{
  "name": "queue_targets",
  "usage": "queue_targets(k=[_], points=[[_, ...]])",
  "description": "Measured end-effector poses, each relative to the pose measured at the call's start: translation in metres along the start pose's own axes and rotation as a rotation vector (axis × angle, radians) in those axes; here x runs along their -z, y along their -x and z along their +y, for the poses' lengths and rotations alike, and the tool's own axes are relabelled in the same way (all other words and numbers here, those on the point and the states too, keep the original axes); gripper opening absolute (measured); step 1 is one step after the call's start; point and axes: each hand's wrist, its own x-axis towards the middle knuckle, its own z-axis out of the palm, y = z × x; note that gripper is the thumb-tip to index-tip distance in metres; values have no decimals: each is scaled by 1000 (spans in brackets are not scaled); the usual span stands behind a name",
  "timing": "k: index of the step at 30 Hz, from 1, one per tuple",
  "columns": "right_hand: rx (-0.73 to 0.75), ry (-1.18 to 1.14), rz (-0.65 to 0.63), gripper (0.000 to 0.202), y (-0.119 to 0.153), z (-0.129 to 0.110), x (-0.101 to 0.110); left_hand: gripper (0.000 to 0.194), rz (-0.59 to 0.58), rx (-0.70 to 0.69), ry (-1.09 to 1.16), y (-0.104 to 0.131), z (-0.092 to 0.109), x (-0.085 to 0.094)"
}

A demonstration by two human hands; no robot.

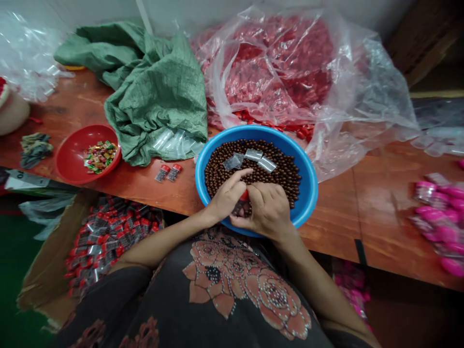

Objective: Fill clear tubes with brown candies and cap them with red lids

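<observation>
Over the near side of a blue bowl (311, 193), my two hands meet around a small clear container with a red cap (237, 209). My right hand (270, 208) wraps its body, hiding much of it. The fingers of my left hand (229, 197) close at the red cap, with the index finger stretched out. Dark brown balls (224, 179) fill much of the bowl. Three clear, uncapped containers (267, 164) lie on top of them. Left of the bowl, two filled containers with red caps (174, 172) lie on the table.
A red bowl (67, 150) of wrapped pieces and a green sack (159, 96) with clear containers stand left. Behind is a plastic bag (282, 67) of red caps. Pink-capped containers (440, 208) lie right. A carton (47, 261) of filled containers sits below the table's left edge.
</observation>
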Motion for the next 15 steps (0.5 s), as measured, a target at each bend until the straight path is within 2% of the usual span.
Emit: queue_targets(k=[3, 4, 6, 8, 10, 11, 12, 13, 15], points=[[-9, -82, -39, 68, -1, -5, 5, 43, 70, -38, 14, 6, 2, 13], [-22, -113, -55, 79, -1, -4, 7, 40, 134, -48, 10, 8, 3, 23], [-111, -192, -19, 94, 1, 7, 12, 36, 334, -75, -41, 10, 2, 51], [-310, -307, 164, 88, 7, 33, 12, 32, 564, -116, -182, 8, -6, 87], [-577, -457, 450, 64, 15, 74, 7, 29, 672, -121, -408, 4, -20, 122], [-684, -512, 612, 50, 19, 99, 2, 26, 666, -116, -538, 2, -29, 138], [-781, -581, 697, 39, 23, 124, -3, 24, 629, -114, -668, 0, -37, 151], [-862, -648, 712, 31, 26, 148, -9, 21, 571, -112, -789, -1, -43, 162], [-934, -708, 549, 28, 31, 188, -18, 19, 449, -112, -995, -4, -50, 175]])
